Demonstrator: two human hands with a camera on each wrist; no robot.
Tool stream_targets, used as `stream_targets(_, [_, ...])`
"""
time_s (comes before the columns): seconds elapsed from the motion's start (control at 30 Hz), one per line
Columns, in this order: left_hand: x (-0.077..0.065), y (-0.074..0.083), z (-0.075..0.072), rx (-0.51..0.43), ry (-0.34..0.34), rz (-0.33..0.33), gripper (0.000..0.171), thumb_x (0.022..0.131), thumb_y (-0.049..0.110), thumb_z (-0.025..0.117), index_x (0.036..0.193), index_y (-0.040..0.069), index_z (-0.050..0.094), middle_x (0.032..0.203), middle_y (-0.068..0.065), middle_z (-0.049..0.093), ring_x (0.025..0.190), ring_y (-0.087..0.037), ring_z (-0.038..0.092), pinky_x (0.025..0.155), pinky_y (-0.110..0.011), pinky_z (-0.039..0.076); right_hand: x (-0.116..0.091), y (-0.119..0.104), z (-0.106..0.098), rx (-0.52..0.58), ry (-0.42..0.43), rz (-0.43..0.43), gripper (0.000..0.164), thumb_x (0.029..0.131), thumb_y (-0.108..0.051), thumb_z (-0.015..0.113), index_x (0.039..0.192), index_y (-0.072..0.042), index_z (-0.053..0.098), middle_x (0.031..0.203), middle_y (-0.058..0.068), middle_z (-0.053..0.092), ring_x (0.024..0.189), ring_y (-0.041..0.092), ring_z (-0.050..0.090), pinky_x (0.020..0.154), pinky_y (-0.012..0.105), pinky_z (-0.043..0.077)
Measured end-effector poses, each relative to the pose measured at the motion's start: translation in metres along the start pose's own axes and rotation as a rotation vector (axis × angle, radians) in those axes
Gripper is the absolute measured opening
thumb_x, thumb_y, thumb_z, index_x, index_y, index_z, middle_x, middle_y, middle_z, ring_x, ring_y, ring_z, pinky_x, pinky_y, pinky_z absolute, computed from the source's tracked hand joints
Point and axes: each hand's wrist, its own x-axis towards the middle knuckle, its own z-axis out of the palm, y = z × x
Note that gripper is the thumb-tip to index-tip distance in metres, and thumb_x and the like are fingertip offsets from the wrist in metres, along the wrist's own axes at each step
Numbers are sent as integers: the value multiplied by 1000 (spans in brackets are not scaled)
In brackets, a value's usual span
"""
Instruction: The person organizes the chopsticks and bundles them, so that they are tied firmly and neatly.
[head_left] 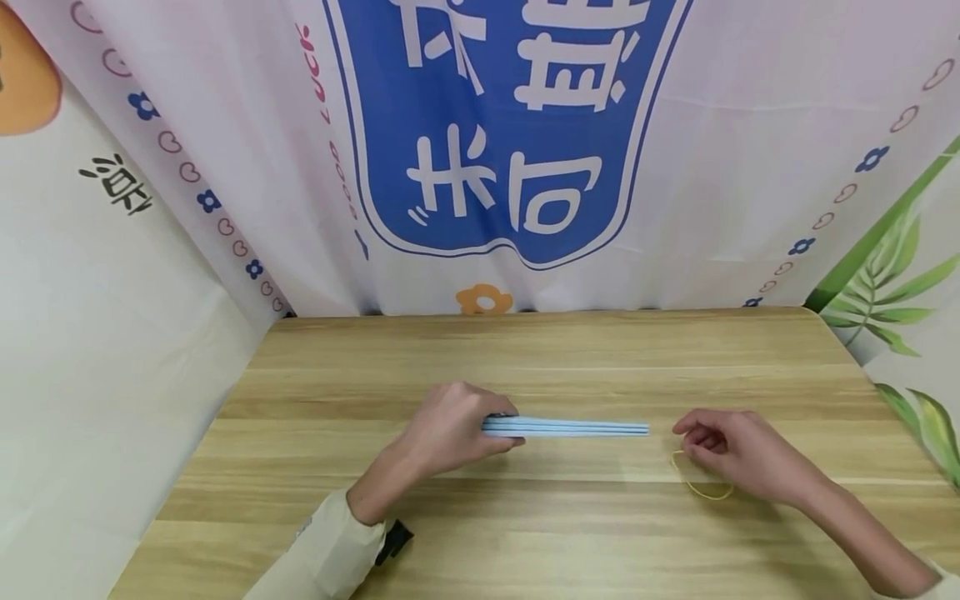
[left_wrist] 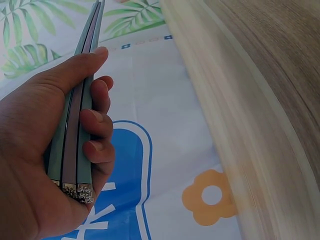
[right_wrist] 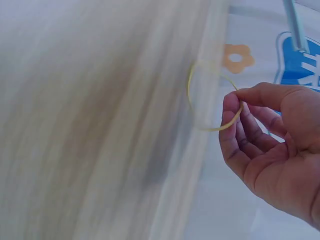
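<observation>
My left hand [head_left: 450, 427] grips a bundle of pale blue chopsticks [head_left: 577, 427] at one end, and their other ends point right toward my right hand. In the left wrist view, the chopsticks [left_wrist: 74, 135] have a pinkish one between bluish-green ones, with gold patterned ends near the palm. Thumb and fingers wrap round them. My right hand [head_left: 738, 457] pinches a thin yellow rubber band [head_left: 708, 497] between thumb and fingertips, just right of the chopsticks' free ends. Its loop [right_wrist: 189, 92] hangs round and slack in the right wrist view.
Beneath both hands is a wood-grain table [head_left: 480, 358] with a rounded far corner. A white printed cloth [head_left: 420, 283] with a blue panel stands along its far edge. A small black object [head_left: 395, 542] shows by the left sleeve.
</observation>
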Motion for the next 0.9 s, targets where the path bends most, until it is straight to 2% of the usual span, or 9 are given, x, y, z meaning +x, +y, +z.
stream_targets(0.23, [1, 1, 0, -2, -4, 7, 19, 86, 30, 93, 97, 17, 85, 88, 8, 82, 64, 4, 58, 60, -13, 48, -3, -15, -13, 77, 33, 38, 16, 106, -9, 67, 121, -5, 71, 101, -1, 74, 88, 0, 65, 73, 23, 57])
stream_targets(0.33, [1, 2, 1, 5, -10, 3, 19, 86, 31, 93, 96, 17, 85, 87, 9, 81, 64, 4, 58, 60, -13, 47, -2, -22, -15, 117, 56, 27, 18, 109, -12, 64, 124, -3, 69, 97, 2, 73, 83, 4, 66, 71, 25, 57])
stream_targets(0.5, [0, 3, 3, 11, -18, 2, 20, 86, 32, 93, 97, 17, 85, 88, 9, 81, 64, 4, 57, 60, -13, 47, 6, -36, -12, 192, 114, 3, 18, 109, -11, 63, 124, -4, 69, 93, 4, 71, 74, 8, 64, 64, 27, 53])
stream_targets(0.73, [0, 4, 5, 11, -10, 12, 21, 86, 32, 93, 97, 16, 85, 88, 7, 82, 64, 4, 57, 61, -13, 46, 18, -57, -5, 299, 188, -45, 17, 106, -6, 66, 123, -6, 70, 96, 2, 70, 73, 12, 66, 64, 28, 56])
stream_targets(0.9, [0, 4, 6, 11, 2, 9, 19, 86, 30, 93, 96, 16, 85, 88, 7, 82, 65, 4, 60, 61, -13, 48, 23, -70, 1, 371, 199, -64, 15, 106, -4, 66, 120, -7, 71, 96, -2, 70, 74, 14, 67, 64, 29, 57])
